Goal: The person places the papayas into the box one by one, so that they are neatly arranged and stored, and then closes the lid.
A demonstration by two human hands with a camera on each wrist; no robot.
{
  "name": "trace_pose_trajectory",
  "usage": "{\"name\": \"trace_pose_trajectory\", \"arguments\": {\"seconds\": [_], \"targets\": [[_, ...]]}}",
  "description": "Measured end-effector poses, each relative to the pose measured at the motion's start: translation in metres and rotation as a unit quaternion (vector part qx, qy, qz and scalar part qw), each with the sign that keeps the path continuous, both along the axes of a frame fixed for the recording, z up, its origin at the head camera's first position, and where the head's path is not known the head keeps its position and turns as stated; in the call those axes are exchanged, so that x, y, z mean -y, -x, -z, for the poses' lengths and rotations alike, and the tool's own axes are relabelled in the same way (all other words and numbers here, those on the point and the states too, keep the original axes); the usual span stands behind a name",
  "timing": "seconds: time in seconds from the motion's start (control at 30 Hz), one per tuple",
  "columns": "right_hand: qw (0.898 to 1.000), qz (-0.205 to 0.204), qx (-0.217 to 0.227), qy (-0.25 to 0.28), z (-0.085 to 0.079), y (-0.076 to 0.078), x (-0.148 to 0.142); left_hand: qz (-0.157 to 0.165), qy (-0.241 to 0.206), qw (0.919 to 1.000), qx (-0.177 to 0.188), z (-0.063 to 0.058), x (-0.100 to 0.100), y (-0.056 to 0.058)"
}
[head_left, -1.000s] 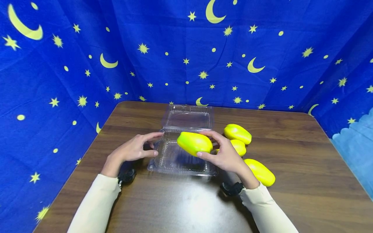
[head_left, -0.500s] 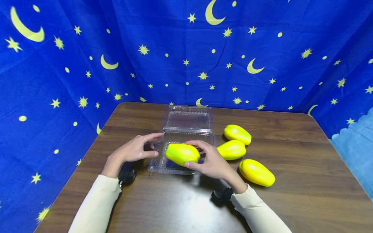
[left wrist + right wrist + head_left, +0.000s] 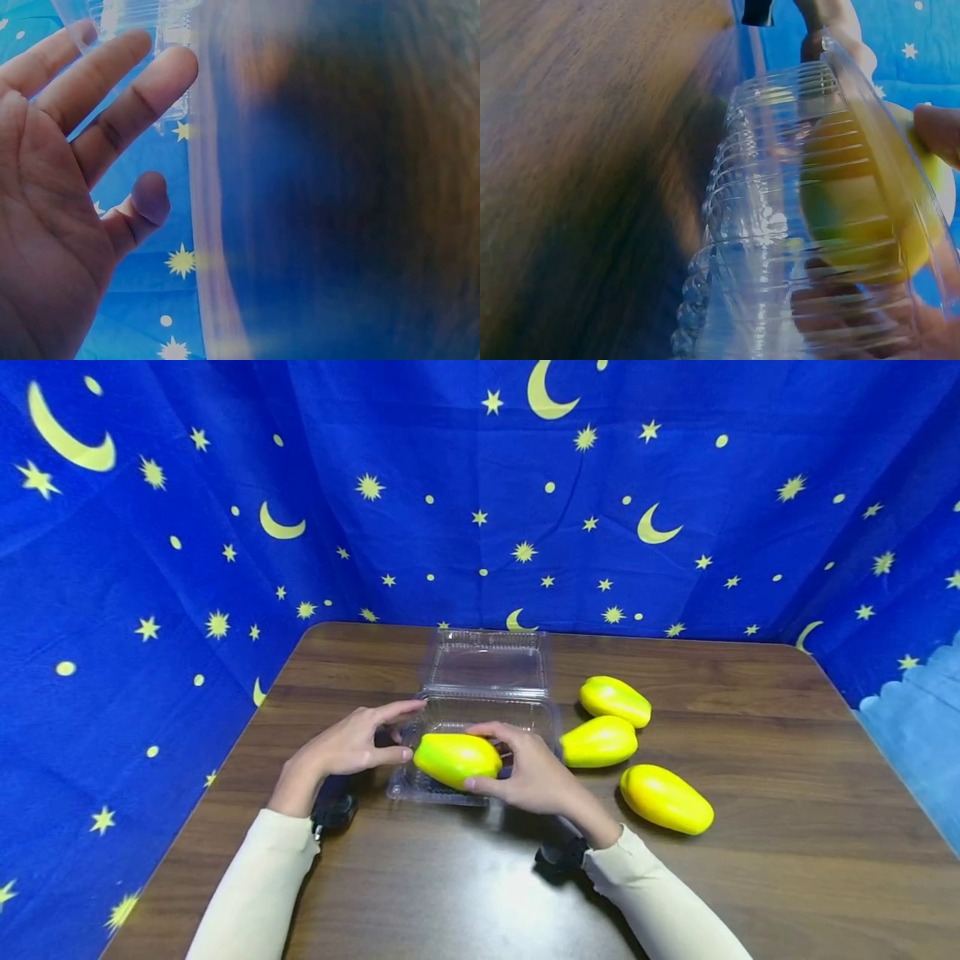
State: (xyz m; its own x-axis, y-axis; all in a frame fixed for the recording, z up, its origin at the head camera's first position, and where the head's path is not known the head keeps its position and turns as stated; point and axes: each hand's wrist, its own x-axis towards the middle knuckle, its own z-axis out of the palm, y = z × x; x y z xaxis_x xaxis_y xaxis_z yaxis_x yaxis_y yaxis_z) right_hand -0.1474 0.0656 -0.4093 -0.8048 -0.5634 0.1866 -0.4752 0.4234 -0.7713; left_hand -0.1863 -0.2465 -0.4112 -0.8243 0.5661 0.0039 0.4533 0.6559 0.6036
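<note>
My right hand (image 3: 528, 772) grips a yellow papaya (image 3: 457, 758) with a greenish tip, holding it lengthwise over the base of a clear plastic clamshell container (image 3: 517, 708). Through the ribbed side wall (image 3: 757, 202) in the right wrist view, much of the papaya (image 3: 847, 195) shows below the rim, fingers beneath it and the thumb on the near side. At the container's left edge is my left hand (image 3: 348, 743), fingers spread and holding nothing. The left wrist view has its fingertips (image 3: 176, 71) beside the clear plastic. The container's lid (image 3: 491, 668) lies folded back, away from me.
On the brown wooden table (image 3: 750, 735), right of the container, lie three more papayas: a far one (image 3: 615, 702), a middle one (image 3: 598, 742) close to the container, and a near one (image 3: 666, 799). A blue curtain (image 3: 450, 468) with moons and stars hangs behind.
My right hand has carried the papaya left and down, toward the container's base. My left hand stays at the container's left edge.
</note>
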Motion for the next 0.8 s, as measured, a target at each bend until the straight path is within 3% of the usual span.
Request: {"name": "trace_pose_trajectory", "arguments": {"seconds": [0.33, 0.8], "targets": [[0.999, -0.021, 0.033, -0.022, 0.0046, 0.0039, 0.0066, 0.009, -0.008, 0.9999, 0.004, -0.0001, 0.0033, 0.0014], [0.998, -0.042, 0.035, -0.037, 0.0083, 0.0057, 0.0088, -0.001, 0.003, 0.9999, 0.011, -0.0004, 0.0031, 0.001]]}}
